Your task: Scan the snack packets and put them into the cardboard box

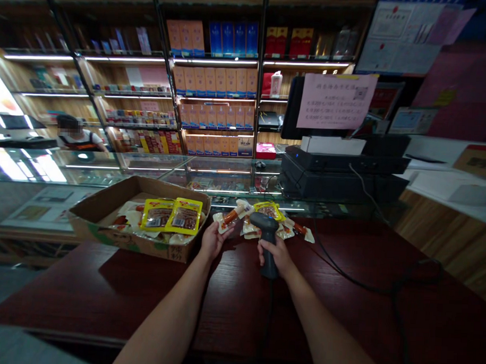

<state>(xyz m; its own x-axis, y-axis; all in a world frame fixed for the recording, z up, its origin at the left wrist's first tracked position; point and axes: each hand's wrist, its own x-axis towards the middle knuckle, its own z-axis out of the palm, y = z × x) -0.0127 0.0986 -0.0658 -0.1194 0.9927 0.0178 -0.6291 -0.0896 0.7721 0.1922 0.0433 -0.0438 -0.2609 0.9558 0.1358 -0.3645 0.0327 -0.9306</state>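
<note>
My left hand point(214, 239) is closed on a small wrapped sausage snack point(229, 217), lifted just above the dark red counter point(104, 283). My right hand point(275, 255) grips the handle of a grey barcode scanner point(267, 233), whose head points toward that snack. Beyond the scanner lies a small pile of similar wrapped snacks point(289, 226), with a yellow packet point(268, 209) among them. To the left stands an open cardboard box point(136, 215) holding more snacks, with two yellow packets point(172, 215) on top.
A black cable point(343, 276) runs over the counter's right side. A black register and screen with a pink notice point(335, 100) stand behind. A glass display case point(148, 168) and lit shelves of boxes are further back. A person point(75, 133) stands far left.
</note>
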